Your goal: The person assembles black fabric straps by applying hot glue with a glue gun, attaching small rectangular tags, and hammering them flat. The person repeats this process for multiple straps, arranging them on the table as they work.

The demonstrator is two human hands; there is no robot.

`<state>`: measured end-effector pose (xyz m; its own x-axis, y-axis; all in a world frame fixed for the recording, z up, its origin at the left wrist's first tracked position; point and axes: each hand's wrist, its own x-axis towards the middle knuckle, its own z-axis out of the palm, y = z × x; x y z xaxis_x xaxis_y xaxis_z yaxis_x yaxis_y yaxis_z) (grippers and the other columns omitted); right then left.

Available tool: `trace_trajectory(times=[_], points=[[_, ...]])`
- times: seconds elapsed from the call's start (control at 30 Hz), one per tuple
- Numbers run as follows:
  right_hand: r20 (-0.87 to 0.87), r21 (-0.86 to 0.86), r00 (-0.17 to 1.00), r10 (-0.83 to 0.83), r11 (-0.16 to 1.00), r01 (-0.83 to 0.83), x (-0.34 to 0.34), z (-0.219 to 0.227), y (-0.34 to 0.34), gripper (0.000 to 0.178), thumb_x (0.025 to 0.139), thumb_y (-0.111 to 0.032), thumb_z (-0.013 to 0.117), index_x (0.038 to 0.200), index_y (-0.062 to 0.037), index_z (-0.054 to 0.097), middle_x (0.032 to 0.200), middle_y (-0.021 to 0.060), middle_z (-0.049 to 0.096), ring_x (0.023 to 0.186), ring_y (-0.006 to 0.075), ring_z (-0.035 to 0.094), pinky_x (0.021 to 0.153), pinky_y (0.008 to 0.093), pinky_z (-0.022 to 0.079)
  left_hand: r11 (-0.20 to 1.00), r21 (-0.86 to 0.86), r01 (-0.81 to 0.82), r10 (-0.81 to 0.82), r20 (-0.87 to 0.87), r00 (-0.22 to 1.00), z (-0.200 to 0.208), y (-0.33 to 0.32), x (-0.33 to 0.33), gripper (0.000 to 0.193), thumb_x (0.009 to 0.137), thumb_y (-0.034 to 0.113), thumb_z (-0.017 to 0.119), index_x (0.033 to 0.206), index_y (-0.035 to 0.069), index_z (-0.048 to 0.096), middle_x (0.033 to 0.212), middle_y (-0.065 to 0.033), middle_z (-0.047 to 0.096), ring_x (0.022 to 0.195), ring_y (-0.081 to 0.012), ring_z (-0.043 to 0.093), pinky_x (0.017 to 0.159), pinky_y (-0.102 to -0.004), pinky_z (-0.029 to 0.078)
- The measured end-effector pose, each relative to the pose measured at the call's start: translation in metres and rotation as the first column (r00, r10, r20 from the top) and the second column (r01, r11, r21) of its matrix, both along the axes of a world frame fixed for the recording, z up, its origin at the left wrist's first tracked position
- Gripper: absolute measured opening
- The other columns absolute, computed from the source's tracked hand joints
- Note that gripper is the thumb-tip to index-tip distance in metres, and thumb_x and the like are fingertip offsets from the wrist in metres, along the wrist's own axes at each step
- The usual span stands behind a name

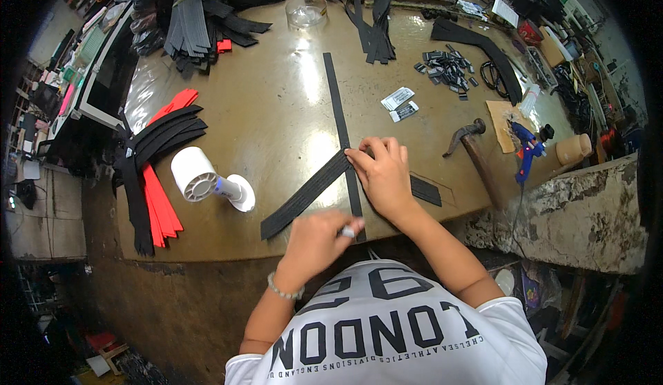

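Observation:
A wide black ribbed strap lies on the table in front of me. Its left part slants up to the fingers of my right hand, which pinch it near its top end. Another wide black piece shows beyond that hand; whether the two join is hidden beneath it. A long narrow black strip runs away from the table's near edge, passing by my right fingertips. My left hand, slightly blurred, is closed around a small pale piece beside the strip's near end.
A white handheld fan stands left; black straps and red straps lie beyond it. Rightward are a hammer, a blue glue gun, small dark clips and white labels. A clear round container stands farther back.

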<state>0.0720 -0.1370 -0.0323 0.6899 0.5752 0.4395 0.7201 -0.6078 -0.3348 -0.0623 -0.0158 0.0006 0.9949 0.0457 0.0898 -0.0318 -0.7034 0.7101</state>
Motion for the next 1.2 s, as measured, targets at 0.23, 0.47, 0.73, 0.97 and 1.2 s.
trace_trajectory(times=[0.23, 0.47, 0.73, 0.97, 1.2], points=[[-0.056, 0.218, 0.982, -0.182, 0.957, 0.19, 0.016, 0.027, -0.065, 0.028, 0.084, -0.028, 0.076, 0.104, -0.0085, 0.07, 0.108, 0.0093, 0.055, 0.106, 0.0274, 0.05, 0.098, 0.0382, 0.038, 0.959, 0.21, -0.192, 0.163, 0.15, 0.975, -0.018, 0.012, 0.042, 0.041, 0.085, 0.012, 0.067, 0.126, 0.016, 0.065, 0.082, -0.0099, 0.06, 0.078, -0.028, 0.061, 0.069, -0.0402, 0.05], [-0.166, 0.586, 0.511, -0.843, 0.333, 0.739, 0.099, -0.011, -0.285, 0.079, 0.08, -0.04, 0.083, 0.135, -0.0003, 0.043, 0.135, 0.0242, 0.046, 0.117, 0.035, 0.051, 0.098, 0.046, 0.044, 0.959, 0.191, -0.211, 0.188, 0.133, 0.973, -0.02, 0.011, 0.041, 0.041, 0.084, 0.012, 0.067, 0.125, 0.018, 0.067, 0.08, -0.0089, 0.06, 0.078, -0.0277, 0.062, 0.068, -0.0398, 0.05], [-0.395, 0.343, 0.862, -0.317, 0.82, 0.459, 0.082, 0.062, -0.195, 0.046, 0.093, -0.028, 0.071, 0.127, -0.0041, 0.052, 0.115, 0.0109, 0.064, 0.094, 0.0202, 0.064, 0.085, 0.0337, 0.052, 0.954, 0.178, -0.24, 0.222, 0.116, 0.968, -0.02, 0.001, 0.041, 0.034, 0.083, 0.017, 0.069, 0.117, 0.017, 0.07, 0.079, -0.0057, 0.064, 0.075, -0.0237, 0.065, 0.066, -0.0366, 0.051], [-0.443, 0.137, 0.887, 0.133, 0.987, -0.08, 0.04, 0.076, -0.074, 0.053, 0.089, -0.032, 0.073, 0.125, -0.004, 0.046, 0.086, 0.0217, 0.071, 0.079, 0.0422, 0.069, 0.069, 0.0445, 0.054, 0.952, 0.099, -0.289, 0.275, 0.134, 0.952, -0.022, 0.0, 0.044, 0.03, 0.089, 0.023, 0.068, 0.117, 0.012, 0.068, 0.087, -0.0098, 0.07, 0.078, -0.0276, 0.067, 0.068, -0.0381, 0.051], [-0.402, -0.043, 0.914, 0.048, 0.997, -0.071, 0.046, 0.075, -0.061, 0.056, 0.09, -0.036, 0.07, 0.127, -0.0042, 0.043, 0.079, 0.0261, 0.068, 0.074, 0.0481, 0.065, 0.064, 0.0539, 0.051, 0.955, 0.099, -0.28, 0.259, 0.186, 0.948, -0.024, 0.002, 0.043, 0.03, 0.09, 0.024, 0.068, 0.117, 0.011, 0.067, 0.085, -0.0106, 0.07, 0.077, -0.028, 0.067, 0.068, -0.0381, 0.051]])
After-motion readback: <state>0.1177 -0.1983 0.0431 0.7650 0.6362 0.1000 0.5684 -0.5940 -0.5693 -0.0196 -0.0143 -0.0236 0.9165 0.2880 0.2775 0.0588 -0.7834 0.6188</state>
